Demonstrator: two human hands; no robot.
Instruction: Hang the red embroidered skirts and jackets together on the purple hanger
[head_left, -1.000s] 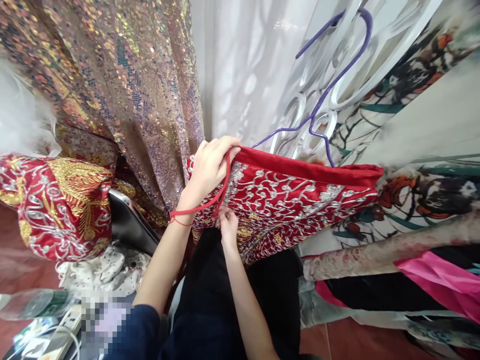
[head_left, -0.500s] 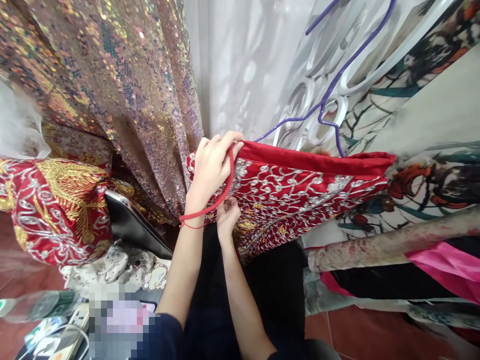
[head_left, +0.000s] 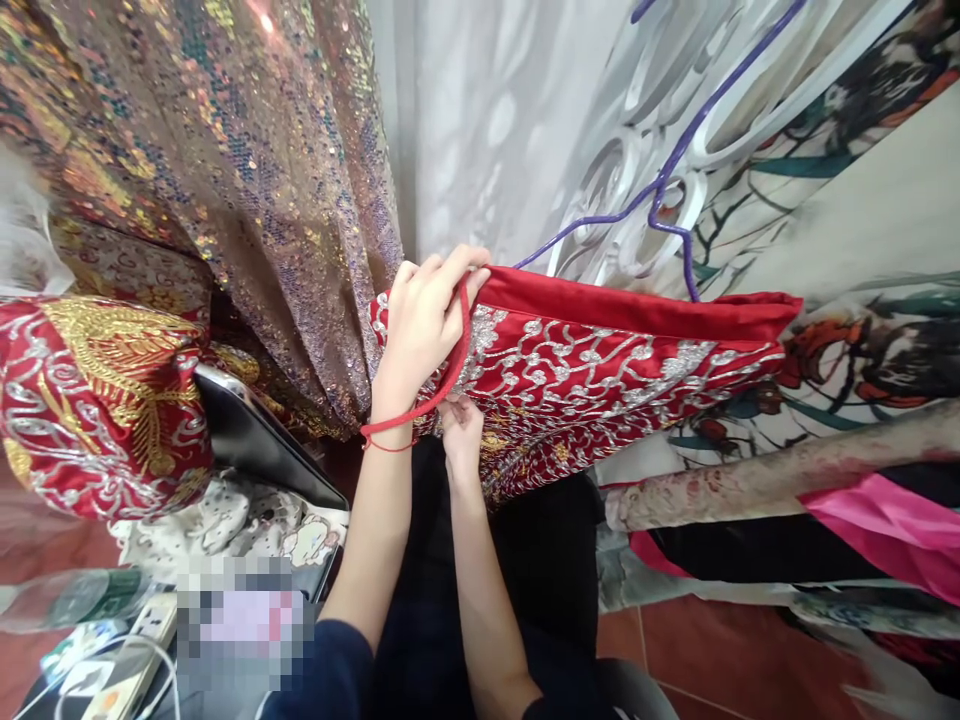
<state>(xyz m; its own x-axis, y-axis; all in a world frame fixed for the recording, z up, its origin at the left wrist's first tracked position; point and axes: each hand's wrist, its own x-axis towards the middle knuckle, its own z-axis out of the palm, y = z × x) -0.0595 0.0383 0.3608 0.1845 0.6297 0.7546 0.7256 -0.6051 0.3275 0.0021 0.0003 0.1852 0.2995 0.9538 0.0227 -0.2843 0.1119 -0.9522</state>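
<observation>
A red garment [head_left: 592, 375] with silver and gold embroidery hangs from a purple hanger [head_left: 675, 170], stretched across the middle of the view. My left hand [head_left: 424, 325] grips its upper left corner, and a thin red loop [head_left: 450, 375] runs from those fingers down to my wrist. My right hand [head_left: 459, 432] sits just below, pinching the garment's lower edge from underneath. Black cloth [head_left: 540, 560] hangs under the garment.
A sequinned gold fabric [head_left: 247, 180] hangs at the left, white curtain [head_left: 480, 130] behind. Another red embroidered piece [head_left: 97, 400] lies at far left over a dark tablet [head_left: 255, 445]. Printed and pink fabrics [head_left: 877, 520] lie right. A power strip [head_left: 127, 660] lies at bottom left.
The view has drifted slightly; both hands keep their hold on the red garment. My right hand has shifted a little upward under the edge.
</observation>
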